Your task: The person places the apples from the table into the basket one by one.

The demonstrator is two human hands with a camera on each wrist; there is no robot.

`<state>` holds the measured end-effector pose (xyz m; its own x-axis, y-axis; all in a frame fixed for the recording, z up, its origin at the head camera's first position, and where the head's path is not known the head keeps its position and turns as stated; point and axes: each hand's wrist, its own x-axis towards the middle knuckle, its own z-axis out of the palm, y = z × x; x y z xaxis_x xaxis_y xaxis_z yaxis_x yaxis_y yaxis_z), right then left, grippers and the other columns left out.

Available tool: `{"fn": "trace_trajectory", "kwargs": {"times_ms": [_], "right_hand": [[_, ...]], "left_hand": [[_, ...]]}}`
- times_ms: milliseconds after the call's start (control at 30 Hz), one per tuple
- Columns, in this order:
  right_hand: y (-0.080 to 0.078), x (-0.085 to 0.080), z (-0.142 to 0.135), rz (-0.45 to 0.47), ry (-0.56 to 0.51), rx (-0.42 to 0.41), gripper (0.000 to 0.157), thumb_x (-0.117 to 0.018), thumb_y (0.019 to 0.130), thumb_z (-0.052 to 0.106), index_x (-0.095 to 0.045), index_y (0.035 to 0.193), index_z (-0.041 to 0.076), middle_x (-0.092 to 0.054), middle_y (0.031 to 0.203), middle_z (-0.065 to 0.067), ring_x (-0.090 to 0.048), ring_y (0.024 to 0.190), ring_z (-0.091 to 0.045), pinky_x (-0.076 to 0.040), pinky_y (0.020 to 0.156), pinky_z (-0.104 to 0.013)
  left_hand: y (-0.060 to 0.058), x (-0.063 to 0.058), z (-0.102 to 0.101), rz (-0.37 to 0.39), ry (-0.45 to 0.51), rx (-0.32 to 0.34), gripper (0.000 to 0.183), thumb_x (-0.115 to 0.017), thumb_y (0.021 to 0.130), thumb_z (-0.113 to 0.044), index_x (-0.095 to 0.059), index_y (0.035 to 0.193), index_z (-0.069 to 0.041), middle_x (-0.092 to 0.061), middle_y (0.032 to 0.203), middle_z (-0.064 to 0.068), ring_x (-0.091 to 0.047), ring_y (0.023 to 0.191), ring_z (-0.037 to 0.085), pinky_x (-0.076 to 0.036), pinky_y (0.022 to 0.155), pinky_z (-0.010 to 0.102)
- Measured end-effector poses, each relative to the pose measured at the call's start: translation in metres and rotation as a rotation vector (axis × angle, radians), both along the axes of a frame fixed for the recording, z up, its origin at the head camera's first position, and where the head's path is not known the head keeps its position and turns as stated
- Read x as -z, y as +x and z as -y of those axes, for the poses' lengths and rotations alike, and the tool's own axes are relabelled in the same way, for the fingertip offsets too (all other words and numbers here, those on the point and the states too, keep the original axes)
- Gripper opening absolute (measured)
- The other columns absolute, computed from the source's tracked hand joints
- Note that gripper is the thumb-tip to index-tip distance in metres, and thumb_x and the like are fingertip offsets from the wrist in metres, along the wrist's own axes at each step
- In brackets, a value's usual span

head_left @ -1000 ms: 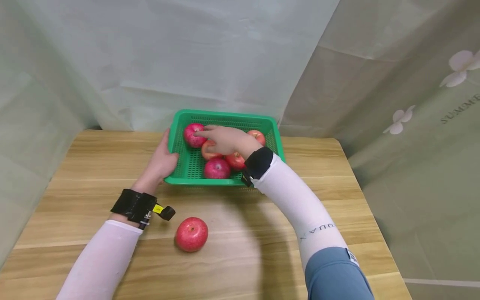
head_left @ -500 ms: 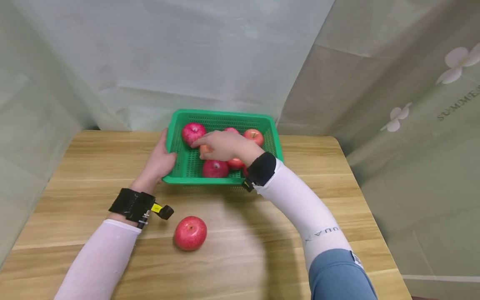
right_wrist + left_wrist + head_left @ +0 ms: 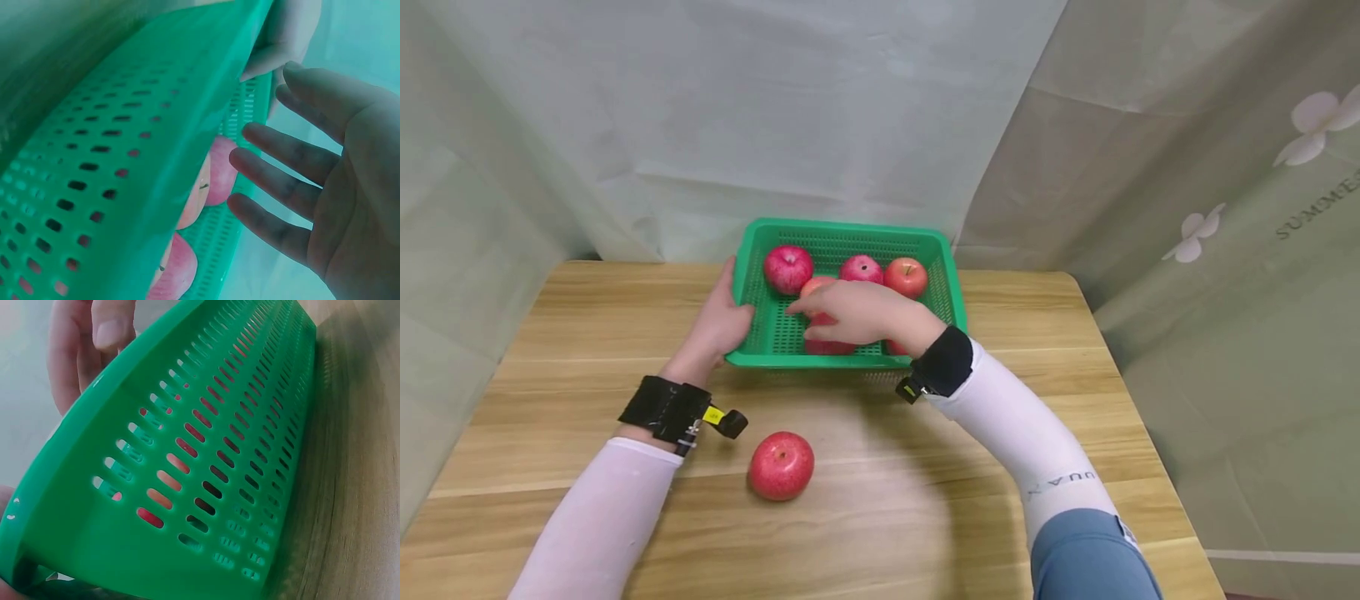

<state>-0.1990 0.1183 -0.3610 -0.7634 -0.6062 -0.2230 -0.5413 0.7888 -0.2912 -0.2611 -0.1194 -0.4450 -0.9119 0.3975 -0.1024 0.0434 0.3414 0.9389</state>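
Observation:
A green perforated plastic basket (image 3: pixel 850 227) sits on the table with several apples inside. My left hand (image 3: pixel 718 323) grips its left side, thumb over the rim. Over the middle of the basket hovers my right hand (image 3: pixel 868 312), its fingers spread; in the right wrist view its palm (image 3: pixel 356 169) has nothing in it. The right hand partly covers an orange-red apple (image 3: pixel 817 287) and a red apple (image 3: pixel 827 342). At the back left lies a dark pink apple (image 3: pixel 788 268). Toward the back right are a pink apple (image 3: pixel 861 268) and a lighter one with a stem (image 3: pixel 906 277).
One red apple (image 3: pixel 781 466) lies on the wooden table (image 3: pixel 850 533) in front of the basket. Pale hanging sheets (image 3: pixel 820 117) stand behind the table, and a curtain with flowers (image 3: pixel 1195 237) hangs on the right.
My right hand has drawn back from the back-left apple toward the front and right, uncovering the apples at the back. My left hand stays on the basket's side.

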Motion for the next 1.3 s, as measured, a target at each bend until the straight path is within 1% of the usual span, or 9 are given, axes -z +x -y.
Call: {"fn": "trace_trajectory", "kwargs": {"times_ms": [100,333,467,567,667,900,1033,1167,1300], "right_hand": [[0.009,0.000,0.000,-0.006,-0.035,-0.012,0.052,-0.066,0.106,0.038,-0.060,0.156,0.023,-0.068,0.132,0.008,-0.062,0.113,-0.011,-0.049,0.097,-0.024],[0.027,0.000,0.002,-0.071,-0.008,-0.021,0.050,-0.065,0.106,0.044,-0.060,0.155,0.033,-0.068,0.127,0.015,-0.061,0.091,0.001,-0.051,0.079,-0.023],[0.032,0.001,0.003,-0.083,-0.039,-0.045,0.050,-0.067,0.106,0.041,-0.061,0.154,0.029,-0.065,0.140,0.012,-0.063,0.109,-0.004,-0.051,0.091,-0.022],[0.037,0.003,0.004,-0.095,-0.072,-0.054,0.050,-0.068,0.105,0.039,-0.062,0.153,0.026,-0.063,0.147,0.007,-0.059,0.130,-0.009,-0.048,0.105,-0.025],[0.041,0.008,0.003,-0.122,-0.082,-0.045,0.050,-0.069,0.105,0.039,-0.062,0.153,0.028,-0.061,0.150,0.003,-0.054,0.138,-0.011,-0.047,0.111,-0.027],[0.045,0.018,-0.003,-0.176,-0.104,-0.071,0.050,-0.071,0.104,0.035,-0.063,0.152,0.024,-0.060,0.151,-0.002,-0.052,0.140,-0.016,-0.045,0.113,-0.029],[0.055,0.021,0.003,-0.270,-0.126,-0.153,0.046,-0.072,0.104,0.033,-0.067,0.148,0.021,-0.060,0.149,-0.005,-0.050,0.141,-0.020,-0.039,0.117,-0.028],[0.072,0.022,0.016,-0.355,-0.136,-0.245,0.041,-0.073,0.102,0.034,-0.072,0.140,0.020,-0.064,0.138,-0.002,-0.053,0.133,-0.019,-0.034,0.119,-0.026],[0.088,0.025,0.027,-0.282,-0.087,-0.327,0.043,-0.073,0.101,0.042,-0.072,0.139,0.023,-0.066,0.132,0.004,-0.055,0.127,-0.013,-0.036,0.114,-0.021]], "left_hand": [[0.000,0.000,0.000,-0.007,0.002,-0.002,0.086,-0.039,0.104,0.005,0.010,0.173,-0.015,-0.010,0.177,0.022,-0.027,0.153,0.047,-0.035,0.116,0.069],[-0.001,0.000,0.001,-0.015,0.010,0.000,0.088,-0.038,0.103,0.006,0.010,0.173,-0.016,-0.010,0.177,0.021,-0.026,0.153,0.046,-0.033,0.118,0.069],[-0.002,0.000,0.002,-0.019,0.008,-0.001,0.089,-0.039,0.103,0.006,0.009,0.173,-0.018,-0.012,0.177,0.021,-0.030,0.151,0.046,-0.037,0.115,0.068],[-0.002,0.000,0.002,-0.018,0.005,-0.003,0.089,-0.039,0.103,0.006,0.010,0.173,-0.018,-0.011,0.177,0.021,-0.029,0.151,0.046,-0.036,0.116,0.068],[-0.002,0.000,0.002,-0.018,0.001,-0.005,0.089,-0.039,0.103,0.006,0.009,0.173,-0.018,-0.012,0.177,0.021,-0.028,0.152,0.046,-0.035,0.116,0.069],[-0.003,0.000,0.000,-0.016,0.008,-0.007,0.090,-0.040,0.102,0.006,0.008,0.173,-0.018,-0.012,0.176,0.021,-0.028,0.152,0.046,-0.035,0.116,0.068],[-0.003,0.001,0.001,-0.031,0.009,-0.003,0.089,-0.040,0.101,0.007,0.006,0.174,-0.018,-0.017,0.175,0.023,-0.032,0.149,0.047,-0.038,0.113,0.069],[-0.002,0.003,0.001,-0.037,0.020,-0.002,0.089,-0.041,0.101,0.007,0.003,0.174,-0.019,-0.024,0.172,0.025,-0.039,0.143,0.046,-0.044,0.108,0.066],[-0.003,0.001,0.000,-0.015,0.018,-0.006,0.089,-0.041,0.103,0.005,0.006,0.174,-0.021,-0.021,0.173,0.024,-0.040,0.142,0.045,-0.045,0.107,0.064]]}}
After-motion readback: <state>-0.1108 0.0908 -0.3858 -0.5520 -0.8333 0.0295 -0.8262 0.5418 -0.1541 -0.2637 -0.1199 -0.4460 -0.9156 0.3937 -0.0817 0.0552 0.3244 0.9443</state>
